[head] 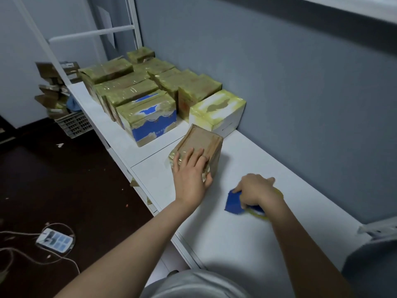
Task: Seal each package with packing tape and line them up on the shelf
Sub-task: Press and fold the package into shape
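**Left hand flat on a brown package, right hand on the tape dispenser**

A brown cardboard package (200,147) stands on the white shelf (247,237) near the centre of the frame, turned at an angle to the shelf edge. Glossy packing tape covers its near end and corner. The left hand (191,175) lies on top of that near end, fingers (194,157) spread and stretched flat on the taped surface, thumb down the near right corner; it presses rather than grips.

To the right and slightly lower in the frame, the right hand (255,190) rests on a blue tape dispenser (234,202) that lies on the shelf, apart from the package. Its fingers curl down over the dispenser's body, closed around it; motion blur hides how tight the grasp is. A yellowish roll of packing tape (261,214) shows at the dispenser's lower right edge.

Above centre and toward the upper left, taped packages (137,91) stand in close rows against the grey wall (279,82). The nearest ones are a blue-and-white box (150,122) and a white box (219,111), the white one just behind the brown package.

At the left of the frame, on the dark floor (64,179), a grey plastic crate (74,123) holds untaped cardboard boxes (54,87), and a power strip (54,239) with its cable lies at lower left.
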